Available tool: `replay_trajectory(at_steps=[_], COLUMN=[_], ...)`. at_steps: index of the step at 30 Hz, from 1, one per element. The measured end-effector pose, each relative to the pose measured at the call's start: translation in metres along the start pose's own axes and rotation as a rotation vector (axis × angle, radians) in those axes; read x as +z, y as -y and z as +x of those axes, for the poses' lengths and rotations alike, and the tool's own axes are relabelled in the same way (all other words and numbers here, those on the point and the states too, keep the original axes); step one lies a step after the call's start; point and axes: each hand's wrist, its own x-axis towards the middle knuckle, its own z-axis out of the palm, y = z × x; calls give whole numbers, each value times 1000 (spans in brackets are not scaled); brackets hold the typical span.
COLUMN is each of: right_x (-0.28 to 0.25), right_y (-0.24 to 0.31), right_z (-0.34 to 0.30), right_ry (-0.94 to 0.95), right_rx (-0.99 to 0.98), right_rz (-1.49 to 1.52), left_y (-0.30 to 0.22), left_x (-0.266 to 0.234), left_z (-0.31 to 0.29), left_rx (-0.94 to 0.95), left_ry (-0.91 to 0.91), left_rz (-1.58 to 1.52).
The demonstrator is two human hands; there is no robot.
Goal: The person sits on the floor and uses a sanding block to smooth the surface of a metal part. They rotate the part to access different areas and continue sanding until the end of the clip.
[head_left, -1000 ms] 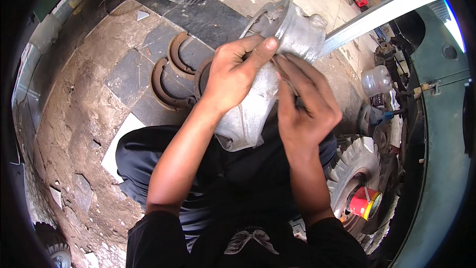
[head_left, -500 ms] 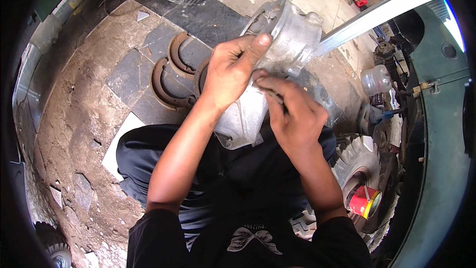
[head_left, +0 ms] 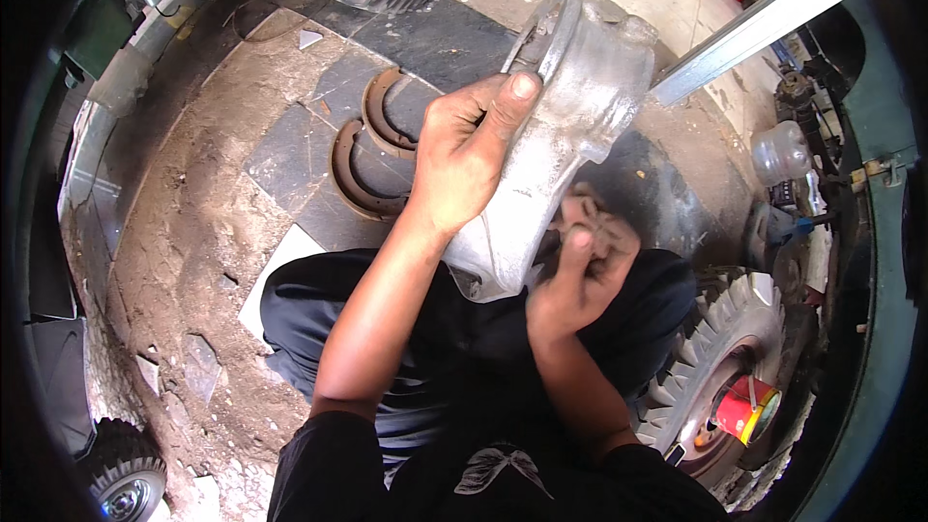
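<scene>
The left hand (head_left: 462, 159) grips a grey cast-metal housing (head_left: 551, 145) from the side, fingers wrapped over its edge and thumb laid up along its face, holding it tilted above the person's lap. The right hand (head_left: 578, 275) sits just under the housing's lower end, its fingers curled in and pressed against the metal; whether it pinches a cloth or a small tool there cannot be told. The step in hand looks like cleaning or working over the lower part of the housing while the left hand steadies it. A next move would probably call for turning the piece in the left hand to bring another face within reach of the right. On the dirty stone floor (head_left: 193, 232) beyond lie two curved brake shoes (head_left: 367, 150), near but apart from the hands. A small tyred wheel (head_left: 720, 377) stands close by the right elbow, and a metal bar (head_left: 754, 24) slants behind the housing; neither blocks the work.
</scene>
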Motion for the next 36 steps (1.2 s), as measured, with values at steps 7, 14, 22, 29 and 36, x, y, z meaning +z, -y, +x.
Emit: replay_trajectory(at_steps=[7, 14, 22, 29, 36], right_x=[20, 31, 36, 33, 13], right_y=[-1, 2, 10, 18, 8], right_z=[-23, -13, 4, 8, 2], right_ry=[75, 80, 149, 129, 66], right_rx=[-41, -61, -73, 122, 265], right_rz=[29, -7, -99, 144, 109], left_y=[-4, -1, -9, 6, -1], left_x=[-3, -14, -31, -34, -29], left_z=[2, 11, 6, -16, -20], left_rx=[63, 88, -68, 13, -72], left_ry=[-18, -23, 44, 27, -46], left_rz=[130, 131, 364, 205, 385])
